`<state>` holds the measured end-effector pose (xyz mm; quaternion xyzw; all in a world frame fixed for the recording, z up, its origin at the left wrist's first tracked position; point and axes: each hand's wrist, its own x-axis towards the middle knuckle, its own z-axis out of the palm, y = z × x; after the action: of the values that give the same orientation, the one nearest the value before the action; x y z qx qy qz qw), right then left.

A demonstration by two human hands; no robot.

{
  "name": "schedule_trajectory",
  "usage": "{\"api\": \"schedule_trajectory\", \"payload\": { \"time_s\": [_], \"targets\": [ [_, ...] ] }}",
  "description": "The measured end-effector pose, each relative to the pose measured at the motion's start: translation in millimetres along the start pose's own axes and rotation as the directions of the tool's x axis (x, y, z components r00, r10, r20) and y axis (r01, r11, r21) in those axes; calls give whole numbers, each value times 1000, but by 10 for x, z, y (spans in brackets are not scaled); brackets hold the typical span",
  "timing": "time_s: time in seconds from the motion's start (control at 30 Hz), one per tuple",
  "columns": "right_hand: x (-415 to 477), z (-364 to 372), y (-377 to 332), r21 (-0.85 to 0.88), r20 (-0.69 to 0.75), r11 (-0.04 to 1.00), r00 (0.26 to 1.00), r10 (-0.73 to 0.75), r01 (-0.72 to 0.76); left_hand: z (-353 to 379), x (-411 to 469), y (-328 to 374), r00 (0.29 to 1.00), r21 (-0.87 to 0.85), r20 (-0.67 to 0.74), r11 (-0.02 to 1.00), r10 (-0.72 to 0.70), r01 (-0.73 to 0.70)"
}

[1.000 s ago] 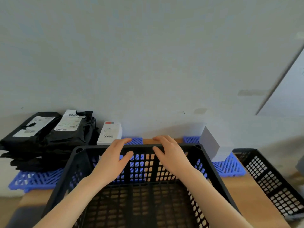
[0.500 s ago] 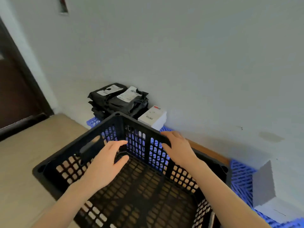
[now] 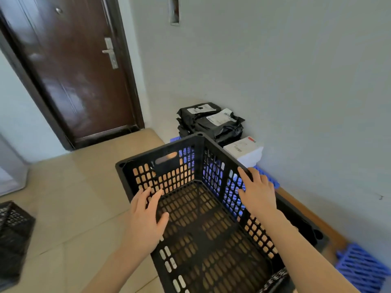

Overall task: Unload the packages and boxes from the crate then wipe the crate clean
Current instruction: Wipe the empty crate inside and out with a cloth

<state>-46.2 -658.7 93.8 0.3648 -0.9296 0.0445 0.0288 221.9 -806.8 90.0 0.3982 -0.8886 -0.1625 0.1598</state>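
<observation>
Head view: right hand [image 3: 259, 194] laid flat on the far rim of a black perforated plastic crate [image 3: 169, 178], fingers straight, clamped on nothing. Left hand [image 3: 146, 218] spread over the opposite rim, fingers apart and uncurled; contact with the rim not clear. Crate beneath and between both hands. Just beyond the right fingertips, a white cardboard box [image 3: 243, 149]; past that, stacked black plastic mailer packages [image 3: 209, 123] with white labels. Blue plastic grid pallet [image 3: 359, 269] right of the right forearm. Dark brown door [image 3: 74, 70] well beyond the left hand; second black lattice crate [image 3: 12, 229] far to its left.
</observation>
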Motion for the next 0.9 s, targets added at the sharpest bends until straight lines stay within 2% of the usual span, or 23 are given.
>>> {"api": "schedule_trajectory", "payload": {
  "time_s": [0.2,0.3,0.33,0.4,0.53,0.77,0.9],
  "targets": [
    [-49,-34,31,-28,-25,999,1000,-20,19,34,-106,-12,958,8,8,958,-285,285],
    [-136,-43,22,-45,-23,999,1000,-13,12,18,-234,-40,915,-242,75,883,-397,403],
    [-174,-49,18,-57,-18,998,1000,-14,13,3,-277,-41,911,-329,103,850,-400,410],
    [-273,-67,8,-82,-8,997,1000,-13,12,-34,-356,-47,914,-398,135,823,-383,404],
    [-469,-119,-21,-108,13,994,1000,10,-9,-108,-460,-128,907,-384,187,821,-378,422],
    [-858,-243,-28,45,97,999,995,25,-30,-293,-599,-355,922,-455,255,805,-291,380],
    [-1237,-281,-163,36,115,994,989,96,-100,-420,-732,-528,920,-501,317,782,-231,370]
  ]
}}
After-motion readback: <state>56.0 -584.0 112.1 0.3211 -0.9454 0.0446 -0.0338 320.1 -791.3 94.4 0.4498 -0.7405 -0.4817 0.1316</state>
